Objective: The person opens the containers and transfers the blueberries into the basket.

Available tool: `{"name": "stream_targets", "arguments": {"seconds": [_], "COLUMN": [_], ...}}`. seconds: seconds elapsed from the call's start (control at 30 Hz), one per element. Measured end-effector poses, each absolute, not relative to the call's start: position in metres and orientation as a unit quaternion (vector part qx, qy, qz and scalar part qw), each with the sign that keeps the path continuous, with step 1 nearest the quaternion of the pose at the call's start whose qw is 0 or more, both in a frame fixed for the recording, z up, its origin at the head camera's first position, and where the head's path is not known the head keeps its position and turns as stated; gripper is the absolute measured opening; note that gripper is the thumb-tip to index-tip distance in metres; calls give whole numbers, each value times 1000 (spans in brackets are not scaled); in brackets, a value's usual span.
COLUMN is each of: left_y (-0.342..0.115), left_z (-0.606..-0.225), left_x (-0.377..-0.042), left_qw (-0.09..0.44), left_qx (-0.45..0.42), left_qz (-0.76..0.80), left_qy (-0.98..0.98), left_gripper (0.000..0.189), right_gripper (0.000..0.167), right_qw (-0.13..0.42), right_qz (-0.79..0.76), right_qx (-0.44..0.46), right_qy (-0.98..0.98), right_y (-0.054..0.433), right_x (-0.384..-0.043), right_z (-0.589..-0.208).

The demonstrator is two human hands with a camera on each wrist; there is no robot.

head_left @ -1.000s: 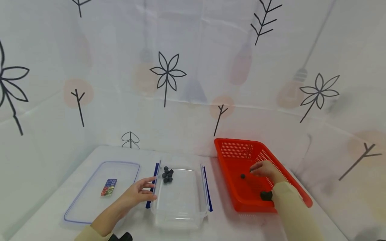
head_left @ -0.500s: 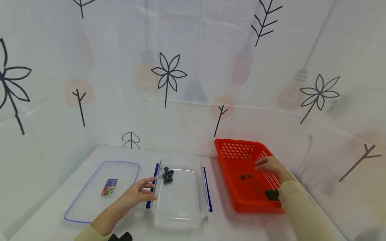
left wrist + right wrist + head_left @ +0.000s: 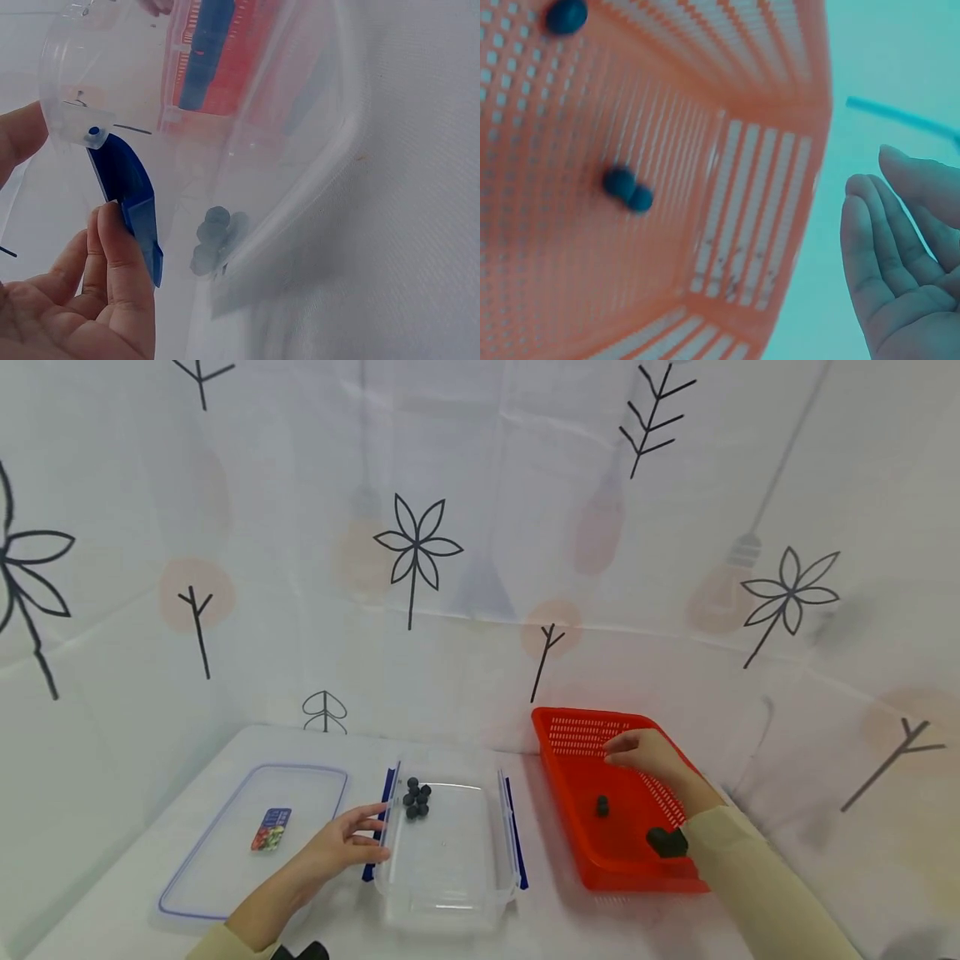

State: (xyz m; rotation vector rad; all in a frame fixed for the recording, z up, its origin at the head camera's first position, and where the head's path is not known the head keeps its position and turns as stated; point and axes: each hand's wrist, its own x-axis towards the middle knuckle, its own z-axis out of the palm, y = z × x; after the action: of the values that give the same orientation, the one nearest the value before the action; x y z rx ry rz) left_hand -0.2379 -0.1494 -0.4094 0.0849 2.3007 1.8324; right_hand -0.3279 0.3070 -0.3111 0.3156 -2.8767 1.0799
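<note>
My left hand (image 3: 345, 842) touches the left wall of a clear plastic box (image 3: 450, 860), its fingers relaxed. In the left wrist view its fingertips rest against a blue side latch (image 3: 135, 199), with the thumb by the rim. Several dark round blueberries (image 3: 416, 797) lie clustered at the box's far left. My right hand (image 3: 648, 756) hovers above a red basket (image 3: 592, 860), nothing between its loosely bent fingers. Two blueberries (image 3: 602, 806) lie close together on the basket floor. The right wrist view shows a further blueberry (image 3: 566, 16) inside it.
The box's clear lid (image 3: 217, 860), with a blue edge and a printed label (image 3: 271, 828), lies flat at the left. A second blue latch (image 3: 516, 835) hangs on the box's right side. A patterned cloth wall (image 3: 480, 677) stands behind the white table.
My right hand has let go of a small dark blueberry in the basket, drawn back, then risen farther. Two blueberries now sit closer together. My left hand has stayed at the box.
</note>
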Motion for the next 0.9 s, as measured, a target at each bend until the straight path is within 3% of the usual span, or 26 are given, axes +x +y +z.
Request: {"name": "stream_targets", "arguments": {"seconds": [0.57,0.9], "left_y": [-149,-149], "left_z": [-409,-410], "left_x": [-236,-238], "left_qw": [98,101], "left_qx": [28,27], "left_qz": [619,620], "left_qy": [779,777], "left_gripper": [72,72], "right_gripper": [25,18], "right_qw": [35,14], "right_qz": [376,413], "right_qx": [117,144], "right_qy": [-919,-899], "right_y": [239,206], "right_x": [-309,-311], "right_z": [-299,-303]}}
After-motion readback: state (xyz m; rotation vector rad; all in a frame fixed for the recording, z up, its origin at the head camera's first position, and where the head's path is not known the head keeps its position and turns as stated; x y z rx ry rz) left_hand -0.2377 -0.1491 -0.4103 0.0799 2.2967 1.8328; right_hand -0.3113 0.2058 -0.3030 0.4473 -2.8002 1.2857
